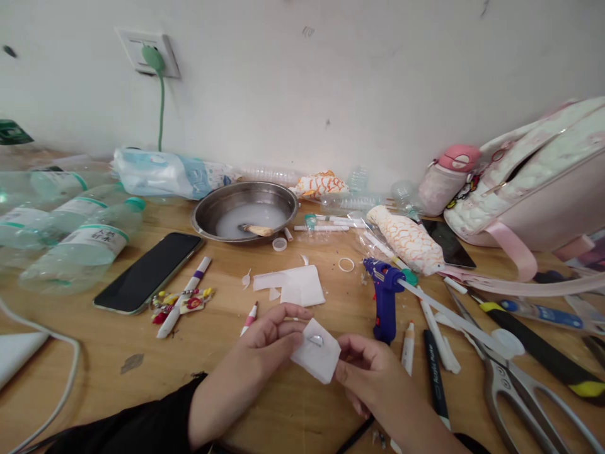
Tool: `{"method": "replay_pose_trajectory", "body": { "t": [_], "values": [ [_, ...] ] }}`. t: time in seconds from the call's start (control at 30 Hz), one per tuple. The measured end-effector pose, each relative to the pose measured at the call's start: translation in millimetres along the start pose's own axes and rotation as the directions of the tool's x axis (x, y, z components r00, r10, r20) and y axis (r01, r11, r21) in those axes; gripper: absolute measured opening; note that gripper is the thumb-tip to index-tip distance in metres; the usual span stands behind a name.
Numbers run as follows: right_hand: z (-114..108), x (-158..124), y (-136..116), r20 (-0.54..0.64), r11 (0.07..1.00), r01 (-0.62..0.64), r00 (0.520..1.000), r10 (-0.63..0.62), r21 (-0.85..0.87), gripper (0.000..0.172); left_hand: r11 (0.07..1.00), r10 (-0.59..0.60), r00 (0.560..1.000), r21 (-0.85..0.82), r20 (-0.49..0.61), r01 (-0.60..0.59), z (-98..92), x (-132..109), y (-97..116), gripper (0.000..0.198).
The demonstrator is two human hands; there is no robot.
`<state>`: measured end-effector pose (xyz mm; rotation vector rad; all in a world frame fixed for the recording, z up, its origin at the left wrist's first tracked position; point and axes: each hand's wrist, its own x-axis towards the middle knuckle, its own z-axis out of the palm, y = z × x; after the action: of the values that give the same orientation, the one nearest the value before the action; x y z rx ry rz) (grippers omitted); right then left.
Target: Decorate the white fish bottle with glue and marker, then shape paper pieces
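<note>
- The left hand [265, 347] pinches the left side of the small white paper piece [314, 366] between thumb and fingers; the right hand [371, 373] is closed on its right edge in similar way;
- the paper piece is above the table [222, 287], close before the person; it bears one small curved outline, and I cannot tell if this is drawn or attached;
- just behind it lies a bigger white sheet [302, 285]; the blue glue gun [385, 306] is to the right;
- farther back stands the metal bowl [204, 214], with whitish liquid inside.
</note>
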<state>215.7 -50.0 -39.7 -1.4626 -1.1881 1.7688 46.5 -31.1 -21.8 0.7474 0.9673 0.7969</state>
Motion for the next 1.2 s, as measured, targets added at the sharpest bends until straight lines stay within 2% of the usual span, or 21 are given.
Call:
{"method": "replay_pose_trajectory", "body": {
  "t": [0.07, 0.17, 0.33, 0.4, 0.53, 0.77, 1.03, 1.2],
  "values": [
    [0.4, -0.7, -2.9, -0.037, 1.0, -0.021, 0.999, 0.022, 0.008, 0.034, 0.999, 0.012, 1.0, 0.033, 0.007, -0.012, 0.5, 1.1, 1.0, 0.032],
    [0.9, -1.9, -4.8, -0.031, 0.999, -0.044, 0.998, 0.045, 0.021, 0.032, 0.997, 0.01, 1.0, 0.078, 0.013, -0.011, 1.1, 1.6, 2.8, 0.033],
    [-0.1, -1.7, -3.9, -0.065, 0.986, -0.087, 0.993, 0.097, 0.144, 0.031, 0.993, 0.022, 1.0, 0.117, 0.021, -0.024, 0.2, 1.4, 3.0, 0.032],
    [-1.5, -0.3, -3.7, -0.054, 0.985, -0.072, 0.995, 0.082, 0.158, 0.033, 0.993, 0.018, 1.0, 0.118, 0.023, -0.02, -0.3, 0.8, 2.6, 0.033],
    [-4.6, 1.9, -3.7, -0.082, 0.993, -0.016, 0.996, 0.026, 0.115, 0.028, 0.997, -0.015, 0.999, 0.073, 0.036, 0.012, 0.4, -1.3, 3.9, 0.03],
    [-5.0, 0.8, -4.1, -0.089, 0.995, 0.013, 0.996, -0.003, 0.103, 0.024, 0.99, -0.117, 0.988, -0.071, 0.105, 0.125, 2.0, -0.5, 5.5, 0.024],
    [-6.0, 2.7, -1.7, -0.068, 0.994, 0.016, 0.998, -0.008, 0.11, 0.021, 0.993, -0.115, 0.988, 0.0, 0.099, 0.115, -0.7, 2.1, 1.7, 0.027],
    [-4.6, 1.6, -1.6, -0.069, 0.999, -0.015, 0.997, 0.018, 0.047, 0.021, 0.991, -0.129, 0.982, 0.058, 0.136, 0.122, 1.0, 5.0, -4.7, 0.032]
  ]
}}
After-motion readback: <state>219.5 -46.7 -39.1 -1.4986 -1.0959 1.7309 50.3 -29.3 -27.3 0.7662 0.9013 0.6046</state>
